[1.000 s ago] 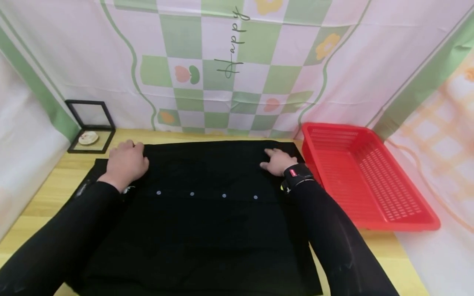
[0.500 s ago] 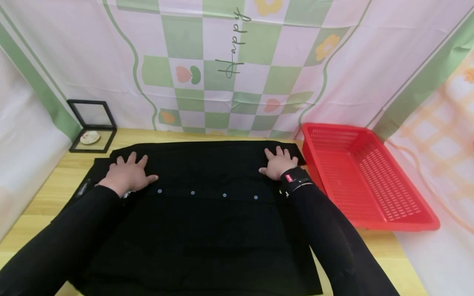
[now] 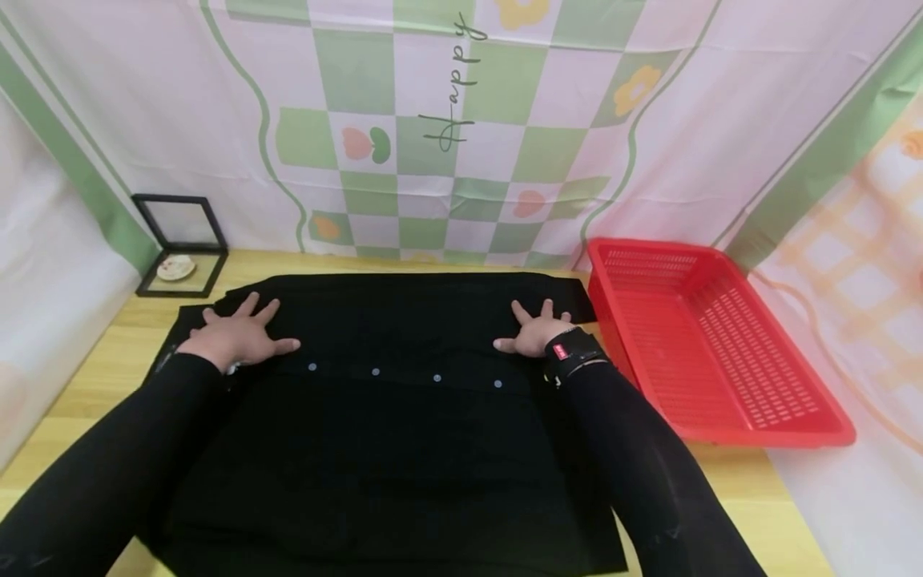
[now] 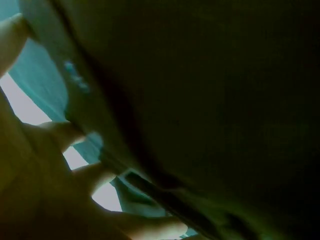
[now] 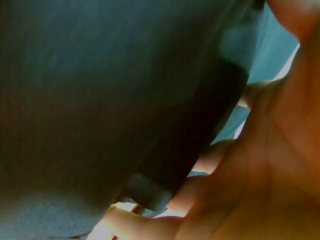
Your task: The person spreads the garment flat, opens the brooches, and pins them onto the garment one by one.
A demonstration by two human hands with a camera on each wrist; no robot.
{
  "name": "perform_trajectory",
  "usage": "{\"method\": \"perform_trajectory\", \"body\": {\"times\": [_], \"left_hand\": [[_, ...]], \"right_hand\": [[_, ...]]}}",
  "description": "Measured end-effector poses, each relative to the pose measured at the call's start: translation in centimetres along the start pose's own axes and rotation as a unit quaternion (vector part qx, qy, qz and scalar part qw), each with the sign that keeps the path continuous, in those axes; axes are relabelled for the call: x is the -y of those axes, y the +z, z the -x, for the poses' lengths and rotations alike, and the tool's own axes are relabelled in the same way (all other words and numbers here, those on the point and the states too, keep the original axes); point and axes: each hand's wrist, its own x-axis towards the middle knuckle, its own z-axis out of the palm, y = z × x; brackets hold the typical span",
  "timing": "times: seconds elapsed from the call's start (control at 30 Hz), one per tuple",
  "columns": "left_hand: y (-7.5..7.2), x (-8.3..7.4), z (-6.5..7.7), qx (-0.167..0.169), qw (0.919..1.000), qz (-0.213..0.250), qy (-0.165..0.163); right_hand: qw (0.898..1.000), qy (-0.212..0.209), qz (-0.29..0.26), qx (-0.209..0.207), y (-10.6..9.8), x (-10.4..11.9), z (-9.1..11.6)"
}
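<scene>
Head view shows me "Happy" running sideways up the cloth [image 3: 447, 192] behind the red basket [image 3: 703, 361]; the wrist strap [image 3: 584, 353] beside that basket has a tag too small to read. Left of the basket, the black shirt [image 3: 404, 449] covers the table [image 3: 757, 497], its far corner close by. Left hand [image 3: 236, 336], farther from the basket, and right hand [image 3: 537, 332], nearer, rest on it, fingers spread, ungripping.

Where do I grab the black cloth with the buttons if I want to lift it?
I'd probably pinch the black cloth at both ends of its far edge, one hand each, from above: it lies spread flat and that edge runs nearly straight. The left hand and right hand rest near those ends, fingers spread.
</scene>
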Motion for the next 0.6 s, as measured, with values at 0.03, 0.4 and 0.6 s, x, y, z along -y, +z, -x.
{"method": "perform_trajectory", "body": {"times": [0.03, 0.4, 0.6], "left_hand": [[-0.1, 0.1, 0.0, 0.001, 1.0000, 0.002, -0.001], [-0.4, 0.0, -0.4, -0.028, 0.9985, -0.040, 0.026], [-0.4, 0.6, -0.7, -0.017, 0.9994, -0.021, 0.023]], "right_hand": [[1.000, 0.001, 0.003, 0.001, 0.0, 0.0, 0.0], [0.998, 0.015, 0.007, -0.068, 0.2, -0.9, -0.5], [0.999, -0.002, -0.007, -0.038, 0.2, -1.5, -0.6]]}}
